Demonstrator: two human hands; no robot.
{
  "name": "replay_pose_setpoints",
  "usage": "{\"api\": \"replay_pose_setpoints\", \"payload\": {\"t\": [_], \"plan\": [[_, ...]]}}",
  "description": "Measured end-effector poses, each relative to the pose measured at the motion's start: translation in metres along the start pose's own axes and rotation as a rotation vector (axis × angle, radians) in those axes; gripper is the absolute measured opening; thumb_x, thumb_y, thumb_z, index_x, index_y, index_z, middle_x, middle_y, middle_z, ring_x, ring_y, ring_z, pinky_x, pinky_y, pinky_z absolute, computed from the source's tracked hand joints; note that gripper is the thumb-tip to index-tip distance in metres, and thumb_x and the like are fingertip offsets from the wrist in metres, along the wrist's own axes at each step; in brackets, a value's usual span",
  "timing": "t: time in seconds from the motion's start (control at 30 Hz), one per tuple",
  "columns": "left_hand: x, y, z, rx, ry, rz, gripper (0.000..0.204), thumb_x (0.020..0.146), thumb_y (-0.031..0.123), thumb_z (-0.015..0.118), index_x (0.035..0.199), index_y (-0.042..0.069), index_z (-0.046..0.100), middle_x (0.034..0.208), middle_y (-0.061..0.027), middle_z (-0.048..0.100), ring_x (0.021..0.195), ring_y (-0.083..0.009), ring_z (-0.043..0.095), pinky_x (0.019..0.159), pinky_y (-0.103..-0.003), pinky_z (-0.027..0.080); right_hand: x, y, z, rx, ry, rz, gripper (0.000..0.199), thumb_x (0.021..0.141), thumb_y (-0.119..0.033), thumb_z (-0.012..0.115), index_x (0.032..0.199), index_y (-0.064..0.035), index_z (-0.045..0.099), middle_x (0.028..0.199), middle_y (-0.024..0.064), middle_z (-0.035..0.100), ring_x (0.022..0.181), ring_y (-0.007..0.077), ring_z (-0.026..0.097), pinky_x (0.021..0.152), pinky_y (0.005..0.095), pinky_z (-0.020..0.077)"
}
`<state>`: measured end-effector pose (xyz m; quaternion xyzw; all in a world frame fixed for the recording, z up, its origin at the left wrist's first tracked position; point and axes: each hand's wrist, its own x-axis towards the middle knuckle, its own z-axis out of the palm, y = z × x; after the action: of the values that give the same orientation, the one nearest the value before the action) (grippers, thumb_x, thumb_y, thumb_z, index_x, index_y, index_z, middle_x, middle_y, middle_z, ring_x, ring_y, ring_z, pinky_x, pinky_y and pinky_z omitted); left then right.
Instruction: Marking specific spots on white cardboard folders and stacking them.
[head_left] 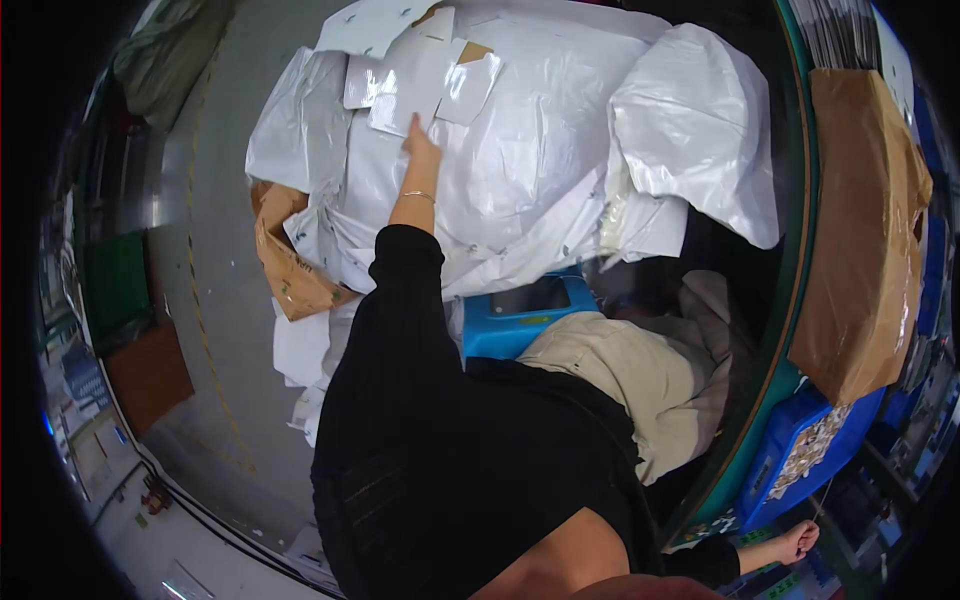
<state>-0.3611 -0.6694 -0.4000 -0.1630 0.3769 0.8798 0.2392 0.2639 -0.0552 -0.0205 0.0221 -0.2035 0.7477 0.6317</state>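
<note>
My left hand (423, 152) reaches forward over a heap of glossy white plastic sheeting (540, 130). One finger is stretched out to the near edge of a flattened white carton (410, 95) that lies on the heap. The thumb stands apart, and no grip round the carton shows. Far to the right and low in the picture, my right hand (797, 542) is closed beside a blue bin (770, 485). A thin pale strand (824, 500) rises from its fingers; its kind is too small to make out.
A blue plastic stool (515, 318) stands near my beige-trousered legs. A crumpled brown paper bag (290, 255) sticks out at the heap's left. Along the right, a green-edged bench (775, 370) carries a large brown paper package (865, 230). Small pieces fill the blue bin.
</note>
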Motion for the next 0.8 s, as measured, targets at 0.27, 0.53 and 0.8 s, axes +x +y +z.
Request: {"api": "replay_pose_setpoints", "payload": {"t": [0.27, 0.53, 0.8], "plan": [[0.049, 0.038, -0.083, -0.231, 0.264, 0.224, 0.04, 0.082, 0.024, 0.054, 0.115, 0.004, 0.048, 0.111, -0.012, 0.054, 0.098, -0.0245, 0.054, 0.084, -0.036, 0.044, -0.126, -0.028, -0.004, -0.093, 0.118, -0.218, 0.031, 0.08, -0.036, 0.031, 0.056, -0.0186, 0.023, 0.047, -0.0028, 0.025, 0.045, 0.0115, 0.024, 0.047, 0.0282, 0.019], [0.137, 0.067, -0.147, -0.399, 0.49, 0.406, 0.04, 0.08, 0.024, 0.056, 0.114, 0.003, 0.047, 0.107, -0.0137, 0.056, 0.095, -0.0277, 0.056, 0.084, -0.039, 0.045, -0.231, -0.057, 0.002, -0.185, 0.236, -0.362, 0.029, 0.081, -0.035, 0.031, 0.058, -0.0174, 0.024, 0.05, -0.0018, 0.027, 0.048, 0.0123, 0.026, 0.05, 0.0292, 0.0198], [0.152, 0.091, -0.161, -0.444, 0.472, 0.346, 0.039, 0.078, 0.026, 0.056, 0.112, 0.007, 0.05, 0.107, -0.01, 0.057, 0.093, -0.027, 0.056, 0.082, -0.039, 0.044, -0.31, -0.075, 0.025, -0.277, 0.351, -0.462, 0.027, 0.081, -0.034, 0.03, 0.061, -0.0163, 0.026, 0.053, -0.0008, 0.029, 0.051, 0.0132, 0.028, 0.052, 0.0302, 0.0206]]}}
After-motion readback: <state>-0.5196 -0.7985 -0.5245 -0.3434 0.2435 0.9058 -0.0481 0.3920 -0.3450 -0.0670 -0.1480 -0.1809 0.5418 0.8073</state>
